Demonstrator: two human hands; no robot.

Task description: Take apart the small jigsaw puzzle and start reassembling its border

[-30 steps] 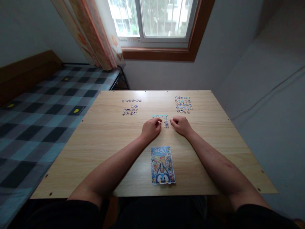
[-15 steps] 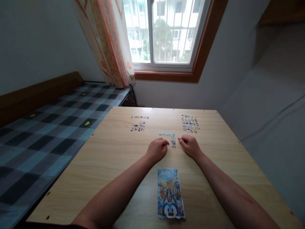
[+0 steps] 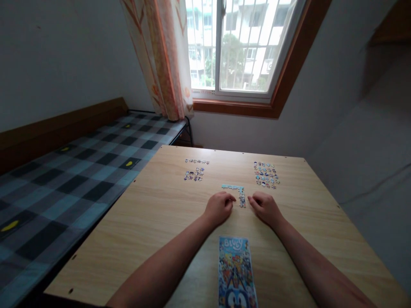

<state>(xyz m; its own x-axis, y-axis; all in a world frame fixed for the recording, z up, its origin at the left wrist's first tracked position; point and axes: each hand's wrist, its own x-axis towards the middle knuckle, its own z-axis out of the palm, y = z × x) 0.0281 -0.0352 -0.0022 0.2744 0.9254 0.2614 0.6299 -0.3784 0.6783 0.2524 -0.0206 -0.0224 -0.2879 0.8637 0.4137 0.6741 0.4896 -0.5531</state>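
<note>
A partly joined jigsaw puzzle (image 3: 242,197) lies flat on the wooden table, its joined pieces forming a corner shape with a top strip and a right-hand strip. My left hand (image 3: 220,207) rests just left of the right-hand strip, fingers curled in and the index finger pointing at it. On the other side, my right hand (image 3: 263,207) is loosely closed, its fingertips close to the strip's right edge. No piece shows in either hand. Nearer to me, between my forearms, lies a puzzle picture sheet (image 3: 236,269) headed with large white letters; its lower edge is cut off.
Loose puzzle pieces (image 3: 266,174) are laid out in rows at the table's back right. More pieces (image 3: 194,174) lie at the back left, with a single row (image 3: 197,161) behind them. A bed with a checked cover (image 3: 105,167) stands left of the table (image 3: 144,222).
The view has shifted, so everything sits lower and further right in the picture. Both hands keep almost the same places and poses beside the puzzle.
</note>
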